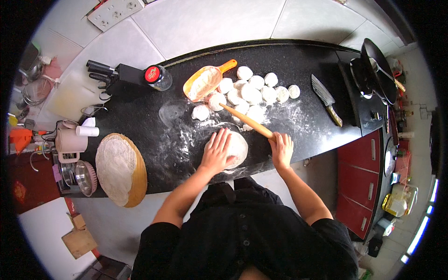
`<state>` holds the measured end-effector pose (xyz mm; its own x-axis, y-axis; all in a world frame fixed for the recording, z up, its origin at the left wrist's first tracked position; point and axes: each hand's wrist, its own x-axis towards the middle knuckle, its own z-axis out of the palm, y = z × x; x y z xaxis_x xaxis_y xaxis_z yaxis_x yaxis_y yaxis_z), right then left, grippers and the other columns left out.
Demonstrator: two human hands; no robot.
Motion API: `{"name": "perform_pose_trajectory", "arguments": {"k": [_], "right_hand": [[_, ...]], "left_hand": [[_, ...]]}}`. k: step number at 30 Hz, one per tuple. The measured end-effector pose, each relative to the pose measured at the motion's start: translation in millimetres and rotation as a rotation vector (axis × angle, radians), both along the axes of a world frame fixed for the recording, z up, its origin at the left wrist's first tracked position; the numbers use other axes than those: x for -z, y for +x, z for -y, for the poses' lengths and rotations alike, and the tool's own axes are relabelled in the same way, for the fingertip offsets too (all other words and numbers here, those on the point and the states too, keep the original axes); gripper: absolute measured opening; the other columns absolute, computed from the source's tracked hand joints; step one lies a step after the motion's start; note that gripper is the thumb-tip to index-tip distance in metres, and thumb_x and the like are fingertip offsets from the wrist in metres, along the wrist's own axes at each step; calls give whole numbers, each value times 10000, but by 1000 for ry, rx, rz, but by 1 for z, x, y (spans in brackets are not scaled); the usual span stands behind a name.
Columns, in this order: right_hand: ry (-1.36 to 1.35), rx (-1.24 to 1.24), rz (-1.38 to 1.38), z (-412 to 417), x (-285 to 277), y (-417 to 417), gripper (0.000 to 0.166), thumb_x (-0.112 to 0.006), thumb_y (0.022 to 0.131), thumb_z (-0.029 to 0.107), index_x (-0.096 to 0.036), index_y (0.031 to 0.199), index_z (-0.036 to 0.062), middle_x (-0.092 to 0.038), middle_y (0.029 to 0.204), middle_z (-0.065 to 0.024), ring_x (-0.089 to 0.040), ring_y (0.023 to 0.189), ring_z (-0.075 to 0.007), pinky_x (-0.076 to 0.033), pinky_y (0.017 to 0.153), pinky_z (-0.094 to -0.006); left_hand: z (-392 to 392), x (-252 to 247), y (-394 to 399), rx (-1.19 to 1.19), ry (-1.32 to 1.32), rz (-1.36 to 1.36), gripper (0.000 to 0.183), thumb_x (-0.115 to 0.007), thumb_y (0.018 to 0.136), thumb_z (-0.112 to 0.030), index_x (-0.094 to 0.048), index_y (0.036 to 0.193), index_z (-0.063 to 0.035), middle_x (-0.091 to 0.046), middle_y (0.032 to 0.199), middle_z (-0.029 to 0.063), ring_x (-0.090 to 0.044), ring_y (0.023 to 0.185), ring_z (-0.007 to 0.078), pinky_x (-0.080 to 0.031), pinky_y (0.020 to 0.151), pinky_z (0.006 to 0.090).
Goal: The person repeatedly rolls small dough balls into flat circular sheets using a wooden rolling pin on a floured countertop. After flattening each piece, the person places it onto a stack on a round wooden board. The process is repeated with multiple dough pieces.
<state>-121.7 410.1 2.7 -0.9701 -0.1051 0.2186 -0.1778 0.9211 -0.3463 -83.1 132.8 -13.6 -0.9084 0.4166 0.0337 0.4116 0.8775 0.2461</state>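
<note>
My left hand [217, 154] lies flat, fingers extended, on the left part of a rolled-out round of dough [238, 148] near the counter's front edge. In my right hand [282, 149] is the near end of a wooden rolling pin [248, 122]. The pin slants up and left, its far tip over one of the dough balls [217, 102]. Several floured dough balls [251, 93] are clustered beyond the round. An orange scoop [203, 84] holding flour rests beside them. Left of me, thin dough sheets [115, 168] cover much of a round wooden board [140, 185].
A cleaver [323, 96] lies on the black counter [297, 64] at right, near a wok [379, 70] on the stove. At left stand a knife block [129, 78], a red-lidded glass jar [162, 78], a pitcher [71, 143] and a metal bowl [85, 177]. Flour dusts the counter.
</note>
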Motion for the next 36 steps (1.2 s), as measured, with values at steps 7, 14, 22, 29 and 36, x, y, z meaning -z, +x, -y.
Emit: {"name": "perform_pose_trajectory", "arguments": {"k": [7, 14, 22, 29, 36], "right_hand": [[84, -381, 11, 5, 14, 40, 369, -727, 861, 257, -650, 1205, 146, -602, 1059, -43, -580, 956, -223, -436, 812, -397], [303, -399, 84, 98, -15, -73, 652, -508, 992, 493, -403, 1541, 158, -285, 1650, -67, -246, 1524, -259, -180, 1240, -507], [514, -700, 281, 56, -6, 38, 741, -365, 1033, 583, -192, 1618, 163, -173, 1689, -18, -153, 1553, -196, -41, 1261, -472], [356, -456, 78, 126, -8, -85, 704, -382, 1040, 535, -280, 1590, 107, -235, 1673, -60, -232, 1532, -213, -142, 1251, -483], [333, -689, 145, 79, 1, 13, 887, -687, 851, 516, -349, 1569, 120, -321, 1642, -49, -294, 1513, -204, -173, 1240, -487]], "left_hand": [[50, 0, 41, -270, 150, -43, 900, -594, 947, -453, -202, 1559, 78, -170, 1648, 265, -160, 1543, 389, -113, 1242, 543], [65, 1, -47, -491, -86, -61, 742, -500, 1014, -370, -234, 1558, 61, -210, 1656, 204, -197, 1543, 315, -133, 1249, 510], [65, -7, 64, -245, 36, 138, 801, -559, 968, -372, -260, 1526, 119, -260, 1613, 282, -216, 1529, 371, -151, 1240, 525], [82, 16, -62, -607, -103, -39, 707, -451, 1035, -384, -260, 1555, 56, -234, 1650, 202, -201, 1542, 300, -138, 1240, 517], [68, 3, 42, -434, -68, 100, 728, -497, 1011, -376, -276, 1549, 62, -228, 1650, 213, -220, 1536, 322, -128, 1235, 535]]}}
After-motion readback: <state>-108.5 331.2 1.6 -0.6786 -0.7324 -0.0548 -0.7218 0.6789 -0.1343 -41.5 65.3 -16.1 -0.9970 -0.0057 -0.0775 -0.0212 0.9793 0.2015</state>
